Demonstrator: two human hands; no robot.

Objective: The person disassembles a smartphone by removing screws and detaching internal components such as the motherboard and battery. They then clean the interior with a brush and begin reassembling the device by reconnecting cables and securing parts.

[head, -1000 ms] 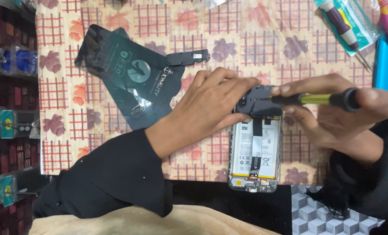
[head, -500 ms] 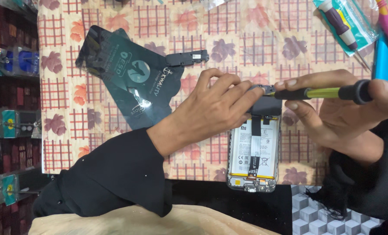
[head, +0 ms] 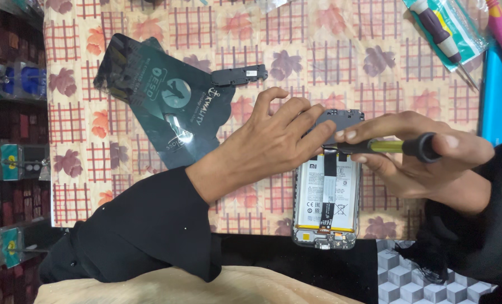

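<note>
An opened phone [head: 324,197] lies back-up on a floral checked cloth [head: 341,50], its white battery and a black flex strip exposed. My left hand [head: 273,143] reaches in from the lower left. Its fingertips press on the black cover plate [head: 348,119] at the phone's upper end, and the thumb is lifted. My right hand [head: 425,166] grips a screwdriver [head: 394,146] with a yellow shaft and black handle. The screwdriver lies level, and its tip is hidden under my left fingertips at the plate's edge.
A dark glossy packet [head: 161,104] lies left of the hands, with a narrow black phone part [head: 240,76] at its upper right. A bagged purple screwdriver [head: 440,31], a pink-and-yellow tool [head: 501,31] and a blue sheet [head: 501,101] sit at the top right. Shelves of packaged goods line the left edge.
The screwdriver has come down and leftward from a raised, tilted position to lie level at the cover plate. My left fingers have flattened onto the plate.
</note>
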